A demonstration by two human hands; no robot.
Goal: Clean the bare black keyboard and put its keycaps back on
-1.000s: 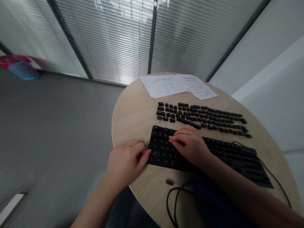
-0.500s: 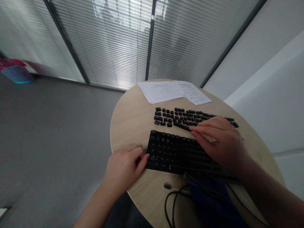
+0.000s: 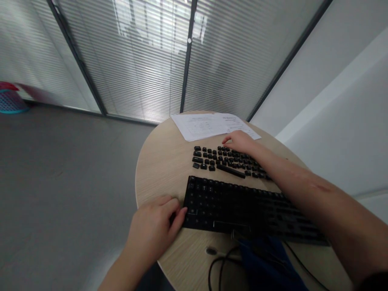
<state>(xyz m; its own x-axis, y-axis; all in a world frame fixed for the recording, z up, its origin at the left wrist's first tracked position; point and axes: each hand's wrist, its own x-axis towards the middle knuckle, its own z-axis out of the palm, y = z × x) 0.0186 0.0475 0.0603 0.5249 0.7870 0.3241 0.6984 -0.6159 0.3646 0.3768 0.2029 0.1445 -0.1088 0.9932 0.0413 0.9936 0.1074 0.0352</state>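
Note:
A black keyboard base [image 3: 242, 206] with bare switches lies across the near part of a round wooden table [image 3: 157, 161]. My left hand [image 3: 154, 226] grips its left end, fingers curled against the edge. Behind it, loose black keycaps [image 3: 209, 159] are laid out in rows, with a long bar keycap [image 3: 230, 170] at the front. My right hand [image 3: 239, 141] reaches over the far row of keycaps, fingers held together with the tips down on the caps. Whether it holds a cap is hidden.
Two printed sheets [image 3: 203, 125] lie at the table's far edge. A black cable [image 3: 218, 266] loops off the near edge beside a dark blue cloth [image 3: 266, 262]. Glass partitions with blinds stand behind, and a basket [image 3: 9, 101] sits on the grey floor at far left.
My right hand has left the keyboard's left part and moved out over the loose keycaps to their far row. The left hand stays on the keyboard's end. The view has tilted upward.

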